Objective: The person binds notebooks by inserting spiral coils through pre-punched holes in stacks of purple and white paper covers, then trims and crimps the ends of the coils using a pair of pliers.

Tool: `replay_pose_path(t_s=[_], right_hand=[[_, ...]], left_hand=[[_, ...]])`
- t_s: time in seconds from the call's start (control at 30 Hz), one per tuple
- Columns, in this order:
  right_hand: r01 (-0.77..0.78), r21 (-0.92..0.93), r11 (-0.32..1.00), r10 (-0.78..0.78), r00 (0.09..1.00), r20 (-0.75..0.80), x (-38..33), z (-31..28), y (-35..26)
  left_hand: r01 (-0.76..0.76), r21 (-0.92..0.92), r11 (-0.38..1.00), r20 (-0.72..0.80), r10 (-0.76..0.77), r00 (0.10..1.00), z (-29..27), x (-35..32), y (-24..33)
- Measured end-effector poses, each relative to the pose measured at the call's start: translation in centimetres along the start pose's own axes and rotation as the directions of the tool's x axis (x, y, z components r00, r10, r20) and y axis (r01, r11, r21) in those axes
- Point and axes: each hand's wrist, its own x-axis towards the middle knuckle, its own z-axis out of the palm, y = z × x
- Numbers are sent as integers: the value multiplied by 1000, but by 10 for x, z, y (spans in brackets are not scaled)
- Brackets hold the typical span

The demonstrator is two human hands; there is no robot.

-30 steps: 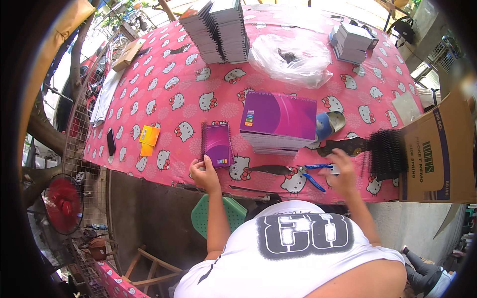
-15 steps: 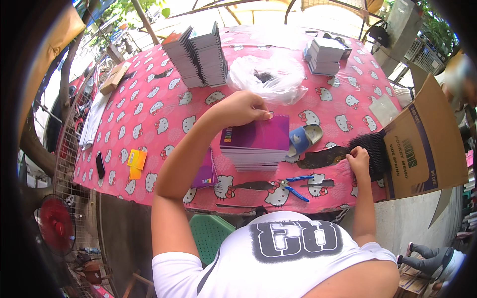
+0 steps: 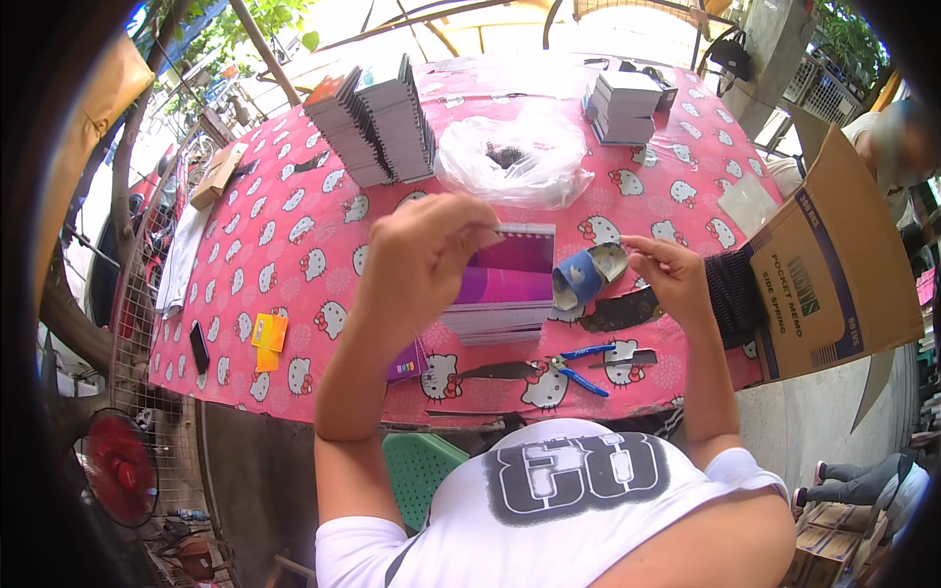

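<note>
My left hand [image 3: 431, 245] is raised over a stack of purple-covered notepads, pinching the upper corner of the top notepad [image 3: 505, 284]. A row of punched holes shows along that notepad's lifted edge. Page edges of the stack [image 3: 498, 323] show beneath it. My right hand [image 3: 671, 272] is closed in a pinch beside a blue slipper [image 3: 585, 278]; whatever its fingertips hold is too small to make out. Behind that hand, a pile of black coil springs [image 3: 733, 299] lies against the cardboard box. Blue-handled pliers [image 3: 580, 369] rest on the table in front of the stack.
Tall stacks of spiral notepads [image 3: 377, 127] stand at the far left of the pink table. Beside them is a white plastic bag [image 3: 515, 157] with dark contents. The open cardboard box [image 3: 823, 265] bounds the right side. A phone [image 3: 199, 346] and yellow packets [image 3: 269, 338] lie at left.
My right hand has risen from the black strip beside the springs and moved left toward the slipper. My left hand has turned, and the top notepad's far edge is now tilted up, showing its holes.
</note>
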Motion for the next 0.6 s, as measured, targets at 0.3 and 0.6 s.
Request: replay_pose_path(t_s=[0.3,0.6], right_hand=[[481,-8,877,-481,876,-39,33,29,-74],[126,202,971,-200,893,403,43,14,-86]], left_hand=[[-113,73,991,-155,123,980,20,-9,-1],[-87,332,939,-222,168,961,33,-18,3]])
